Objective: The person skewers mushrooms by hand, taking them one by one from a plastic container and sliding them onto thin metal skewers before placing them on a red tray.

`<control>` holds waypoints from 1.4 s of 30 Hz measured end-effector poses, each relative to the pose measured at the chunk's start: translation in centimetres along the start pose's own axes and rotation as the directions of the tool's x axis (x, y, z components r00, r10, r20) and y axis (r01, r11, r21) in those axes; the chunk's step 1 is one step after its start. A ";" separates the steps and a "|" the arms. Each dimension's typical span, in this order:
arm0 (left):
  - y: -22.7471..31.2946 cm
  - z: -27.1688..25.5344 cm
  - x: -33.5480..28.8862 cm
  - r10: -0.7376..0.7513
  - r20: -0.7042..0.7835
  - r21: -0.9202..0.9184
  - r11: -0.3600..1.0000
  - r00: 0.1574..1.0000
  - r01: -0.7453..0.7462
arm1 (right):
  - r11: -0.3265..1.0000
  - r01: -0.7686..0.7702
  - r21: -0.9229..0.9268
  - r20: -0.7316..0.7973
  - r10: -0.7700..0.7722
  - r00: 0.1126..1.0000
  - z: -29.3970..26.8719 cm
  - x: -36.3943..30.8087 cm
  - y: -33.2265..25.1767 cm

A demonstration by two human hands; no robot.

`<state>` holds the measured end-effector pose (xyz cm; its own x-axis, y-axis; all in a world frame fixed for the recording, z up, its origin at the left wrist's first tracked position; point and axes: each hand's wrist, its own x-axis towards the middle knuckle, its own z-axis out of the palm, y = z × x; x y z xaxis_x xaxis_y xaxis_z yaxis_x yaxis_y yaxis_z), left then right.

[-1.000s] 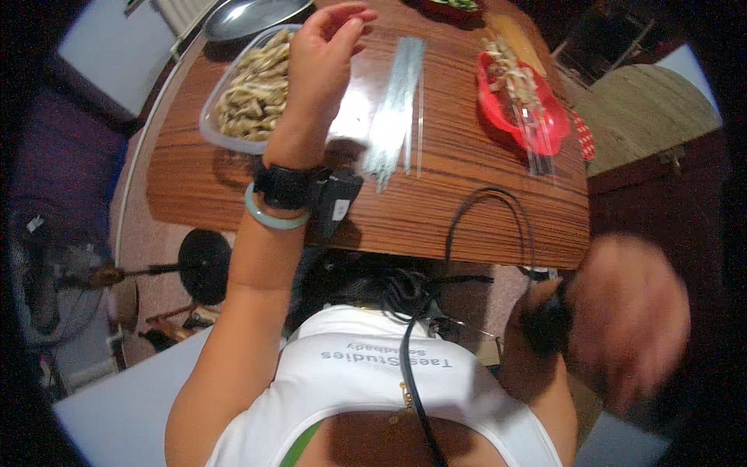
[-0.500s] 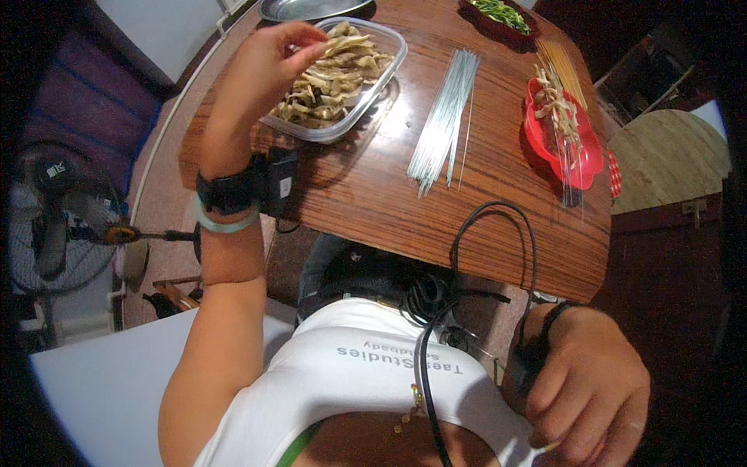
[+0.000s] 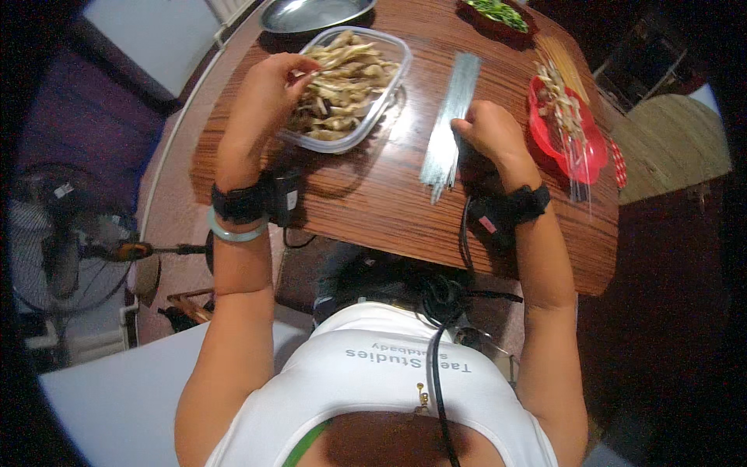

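At the left rim of a clear plastic container point(image 3: 383, 100), my left hand point(image 3: 268, 97) bends its fingers into a pinch, with the tips on the torn mushroom strips point(image 3: 346, 74) heaped inside. A strip appears to lie between those fingertips. My right hand point(image 3: 494, 128) is closed beside a bundle of thin metal skewers point(image 3: 445, 128) on the table. Its thumb tip touches the bundle's right edge; the curled fingers hide whatever they may hold. Further right, a red scalloped plate point(image 3: 593, 152) bears skewers threaded with mushroom strips point(image 3: 564, 101).
A metal tray point(image 3: 311, 14) sits at the far left of the wooden table point(image 3: 373, 210), and a dark red dish of chopped greens point(image 3: 498, 11) at the far right. Bamboo skewers point(image 3: 566, 62) lie beyond the plate. A black cable point(image 3: 465, 233) hangs from my right wrist. A fan point(image 3: 70, 241) stands at left.
My right hand has risen from beside my body at the lower right to the metal skewers. My left hand stays at the mushroom container. The whole view has shifted slightly.
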<state>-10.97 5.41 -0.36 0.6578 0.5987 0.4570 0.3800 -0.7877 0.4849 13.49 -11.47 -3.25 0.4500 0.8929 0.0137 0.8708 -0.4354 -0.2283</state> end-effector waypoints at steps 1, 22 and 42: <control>-0.2 -0.2 -0.2 -0.010 -0.009 0.015 1.000 1.000 0.010 | 0.998 -0.042 0.051 0.010 0.042 0.999 0.2 0.3 0.1; 0.1 0.6 7.6 0.045 0.391 0.178 0.976 0.919 -0.123 | 0.455 -0.242 0.857 0.282 -0.022 0.959 0.4 -2.1 3.7; 2.2 1.0 6.3 -0.292 0.143 -0.976 0.118 0.946 0.184 | 0.083 -0.074 0.994 0.087 -0.163 0.983 -1.3 -3.2 3.6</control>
<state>-5.35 7.28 2.83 0.6037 0.7757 0.1839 -0.4685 0.1586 0.8691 15.38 -16.07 -2.85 0.2832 0.9585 -0.0337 -0.1579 0.0119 -0.9874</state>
